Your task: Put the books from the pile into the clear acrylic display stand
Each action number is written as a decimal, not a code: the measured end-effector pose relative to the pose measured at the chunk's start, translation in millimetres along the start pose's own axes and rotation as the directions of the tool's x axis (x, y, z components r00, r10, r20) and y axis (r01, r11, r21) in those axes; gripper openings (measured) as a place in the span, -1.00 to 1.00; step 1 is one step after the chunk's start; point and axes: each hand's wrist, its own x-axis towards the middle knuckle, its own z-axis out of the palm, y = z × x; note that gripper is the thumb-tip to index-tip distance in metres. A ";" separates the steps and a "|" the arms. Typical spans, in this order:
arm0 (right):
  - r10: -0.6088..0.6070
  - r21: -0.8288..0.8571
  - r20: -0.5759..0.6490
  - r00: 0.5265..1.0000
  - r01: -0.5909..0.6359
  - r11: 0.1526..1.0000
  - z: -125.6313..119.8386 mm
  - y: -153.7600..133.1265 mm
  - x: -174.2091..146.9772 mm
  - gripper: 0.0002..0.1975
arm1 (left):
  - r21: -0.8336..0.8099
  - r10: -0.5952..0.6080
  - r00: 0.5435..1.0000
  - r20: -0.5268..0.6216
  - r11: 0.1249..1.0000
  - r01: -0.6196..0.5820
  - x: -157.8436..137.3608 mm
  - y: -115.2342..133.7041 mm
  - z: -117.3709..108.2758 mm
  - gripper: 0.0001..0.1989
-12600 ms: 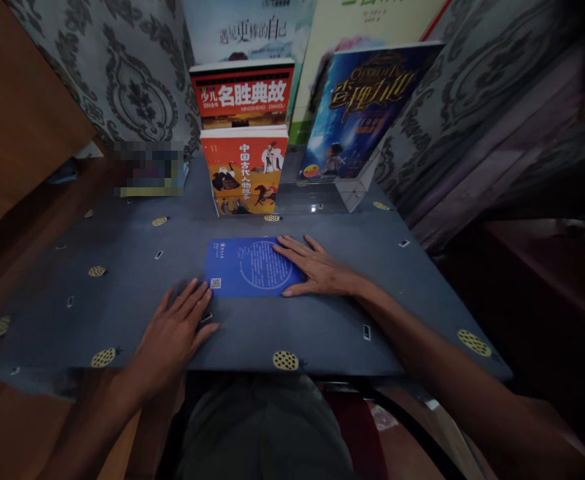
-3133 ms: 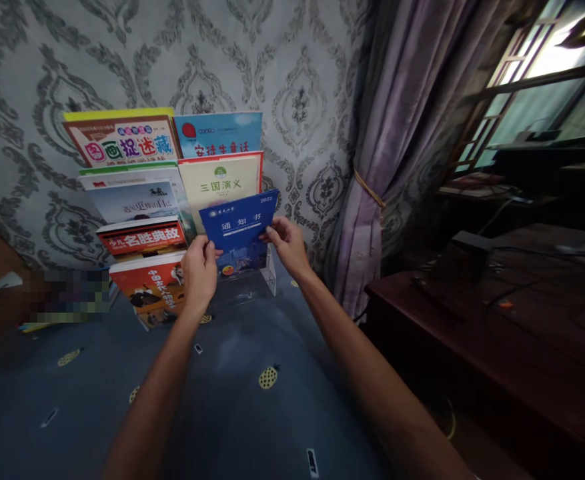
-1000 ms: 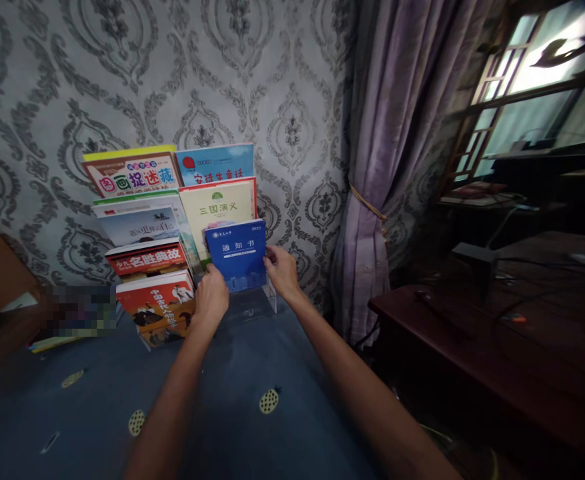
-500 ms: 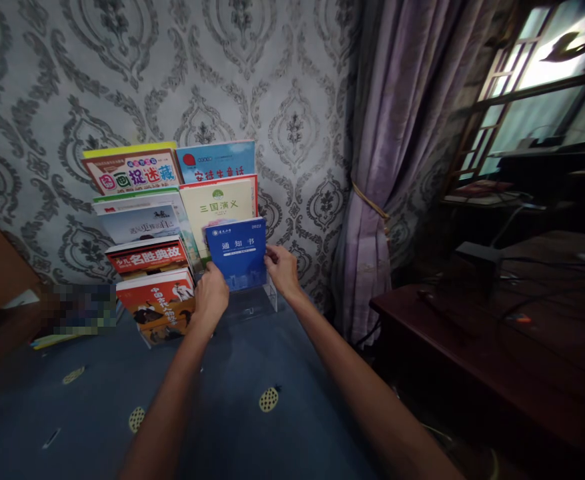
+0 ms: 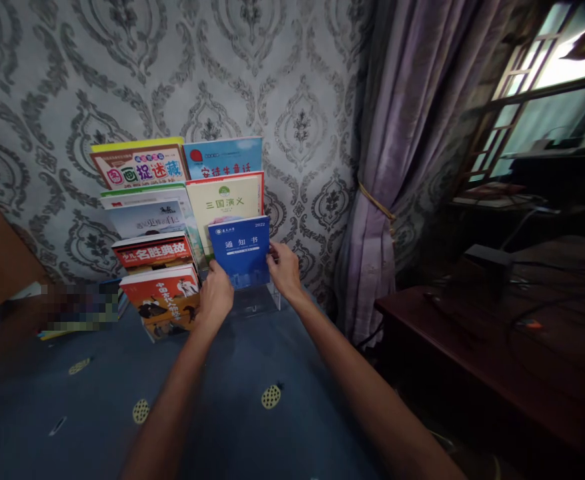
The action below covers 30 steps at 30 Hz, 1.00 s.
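A blue booklet marked 2022 stands upright, leaning slightly back, in a clear tiered book stand. My left hand pinches its lower left edge, and my right hand grips its right edge. Directly behind it is a cream book with a red border, and behind that a light blue book. To the left, an orange book fills the front tier, close to my left hand. Further back in that column are a red book, a grey-blue book and a colourful picture book.
The stand rests on a blue tablecloth with pineapple prints, against a patterned wall. Flat books and a brown board are at the left. A purple curtain and a dark red desk with cables are on the right.
The whole view has shifted slightly, so things sit a little further right. Both hands keep their hold on the blue booklet, which shows hardly any movement against the stand.
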 end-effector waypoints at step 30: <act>0.092 -0.033 0.033 0.995 -0.090 0.995 -12.9 -12.2 4.3 -0.51 | -0.697 0.644 0.757 0.112 0.594 -0.402 -105.8 3.7 -55.4 -0.72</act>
